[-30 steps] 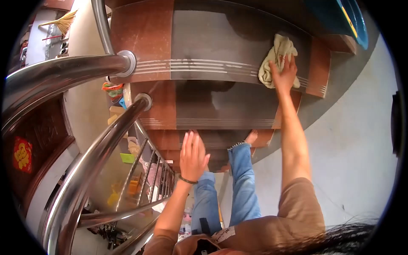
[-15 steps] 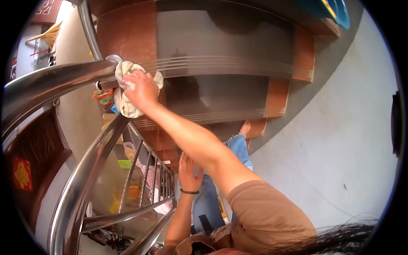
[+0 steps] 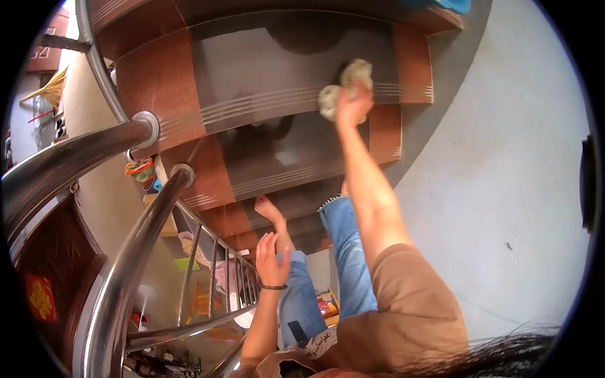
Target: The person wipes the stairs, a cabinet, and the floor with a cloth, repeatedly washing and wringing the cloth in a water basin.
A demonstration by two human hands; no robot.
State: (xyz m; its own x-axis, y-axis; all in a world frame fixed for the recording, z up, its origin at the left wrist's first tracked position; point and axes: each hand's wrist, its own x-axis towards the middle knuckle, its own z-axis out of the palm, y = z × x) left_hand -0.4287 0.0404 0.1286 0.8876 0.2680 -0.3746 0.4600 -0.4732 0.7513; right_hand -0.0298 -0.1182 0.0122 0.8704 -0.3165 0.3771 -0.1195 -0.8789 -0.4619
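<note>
My right hand (image 3: 355, 106) is closed on a crumpled off-white cloth (image 3: 357, 70), pressed near the ridged front edge of a dark stair tread (image 3: 271, 53), toward its right end. Part of the cloth bulges out to the left of the hand and part beyond the fingertips. My left hand (image 3: 272, 266), with a dark bracelet (image 3: 273, 287) at the wrist, is held above my left thigh. Its fingers are extended, the thumb stands apart, and nothing is in it. The metal railing (image 3: 142, 242) lies to its left, not touched by it.
Brown-edged steps descend toward my bare feet (image 3: 270, 208). Thick shiny handrails (image 3: 75, 154) curve along the left. A pale wall (image 3: 491, 170) bounds the stairs on the right. At the top right sits a blue object (image 3: 455, 5), cut off by the view. A straw broom (image 3: 53, 88) shows far left.
My right hand has carried the cloth from the railing post on the left across to the right side of the tread. My left hand stays nearly in place, and the view has shifted slightly.
</note>
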